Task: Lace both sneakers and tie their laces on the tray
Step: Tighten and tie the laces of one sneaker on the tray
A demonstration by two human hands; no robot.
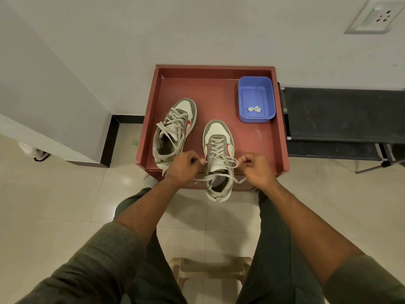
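Tying step on the nearer sneaker, by my read; everything below is placed relative to the tray. Far-left of the tray floor: the other sneaker, laced, but its flat laces lie slack with ends loose over the collar, so I judge it untied. Near edge, left of centre: left hand, fingers curled, thumb and forefinger pinching one loop of lace. Centre of the near edge: the worked sneaker, toe pointing to the tray's back wall, heel overhanging the front rim, lacing crossed up to the tongue. Right of it: right hand, fingers curled, pinching the other loop. Free lace ends trail flat across the shoe opening. Next move likely calls for an even outward pull on both loops to seat the bow, then shifting to the far-left shoe. Materials: grey-and-white upper with red side stripe, woven flat laces, matte red-brown tray with raised walls. Back-right corner: blue tub, smooth plastic, rounded corners, crumpled white scrap inside.
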